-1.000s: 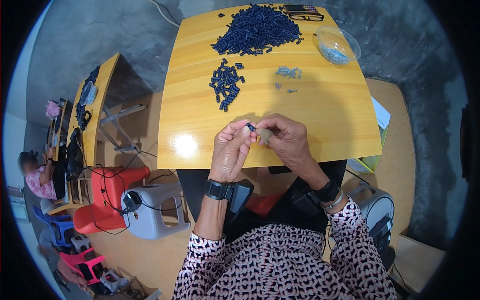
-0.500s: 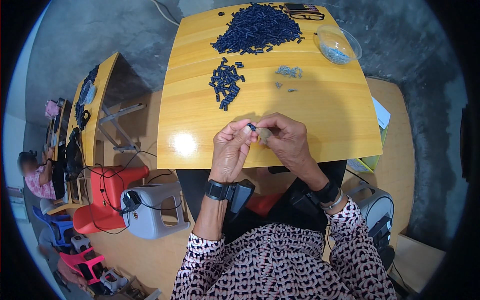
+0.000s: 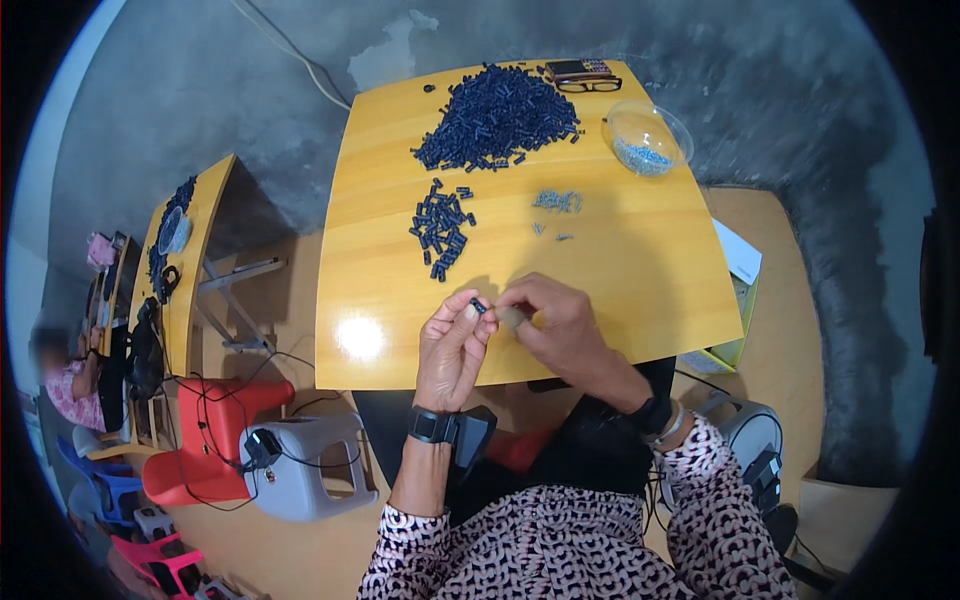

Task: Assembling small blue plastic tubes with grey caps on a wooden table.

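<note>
A small black cylindrical piece (image 3: 478,306) is pinched between the thumb and fingers of my left hand (image 3: 447,350), just above the table's near edge. Close beside it on the right is my right hand (image 3: 562,325), its fingertips pressed together. A beige piece (image 3: 514,317) shows at that hand's thumb; whether it is worn or held I cannot tell. Anything small in the right fingertips is hidden. Beyond my hands lie a loose group of the same black pieces (image 3: 440,232) and a little heap of small silver screw-like parts (image 3: 558,202).
A large heap of black pieces (image 3: 500,118) covers the far part of the yellow table (image 3: 375,290). Eyeglasses (image 3: 588,86) and a clear bowl (image 3: 684,150) with small metal parts sit at far right. A red chair (image 3: 205,440) and grey stool (image 3: 305,480) stand left.
The whole view has tilted, so the table and hands sit lower in the picture. My right fingertips have shifted off the black piece slightly; my left hand still grips it.
</note>
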`<state>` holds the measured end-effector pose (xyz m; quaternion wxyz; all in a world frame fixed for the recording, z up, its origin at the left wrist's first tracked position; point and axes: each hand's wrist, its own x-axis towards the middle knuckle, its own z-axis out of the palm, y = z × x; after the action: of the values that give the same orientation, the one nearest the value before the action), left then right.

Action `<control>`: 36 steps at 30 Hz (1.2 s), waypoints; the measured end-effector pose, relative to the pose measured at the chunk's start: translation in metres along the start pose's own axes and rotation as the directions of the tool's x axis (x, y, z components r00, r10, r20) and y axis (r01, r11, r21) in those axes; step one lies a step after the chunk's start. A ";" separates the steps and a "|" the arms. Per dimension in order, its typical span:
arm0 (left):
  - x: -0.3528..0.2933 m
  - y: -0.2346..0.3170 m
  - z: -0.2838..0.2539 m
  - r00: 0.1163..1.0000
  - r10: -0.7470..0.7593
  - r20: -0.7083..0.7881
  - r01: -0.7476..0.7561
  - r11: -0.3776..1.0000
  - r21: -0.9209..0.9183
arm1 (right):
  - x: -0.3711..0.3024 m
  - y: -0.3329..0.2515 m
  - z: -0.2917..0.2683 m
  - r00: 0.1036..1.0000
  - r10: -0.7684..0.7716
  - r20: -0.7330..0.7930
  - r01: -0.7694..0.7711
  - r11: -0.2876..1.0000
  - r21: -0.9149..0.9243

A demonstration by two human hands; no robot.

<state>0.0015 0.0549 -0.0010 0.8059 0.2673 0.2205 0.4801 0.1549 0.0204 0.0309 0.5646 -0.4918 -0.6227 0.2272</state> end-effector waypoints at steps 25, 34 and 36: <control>-0.001 0.004 0.004 0.995 -0.094 -0.034 0.097 0.989 0.109 | 0.170 0.133 -0.054 0.969 -0.018 0.247 0.155 0.822 -0.548; -0.002 0.004 0.003 0.996 -0.088 -0.030 0.090 0.992 0.086 | 0.170 0.129 -0.034 0.941 -0.084 0.327 0.259 0.802 -0.539; -0.003 0.003 0.002 0.996 -0.091 -0.004 0.091 0.993 0.073 | 0.170 0.129 -0.031 0.941 -0.107 0.320 0.271 0.804 -0.530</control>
<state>-0.0007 0.0530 0.0030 0.8165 0.2863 0.2499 0.4347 0.2502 0.2127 0.0119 0.3211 -0.5356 -0.7800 0.0401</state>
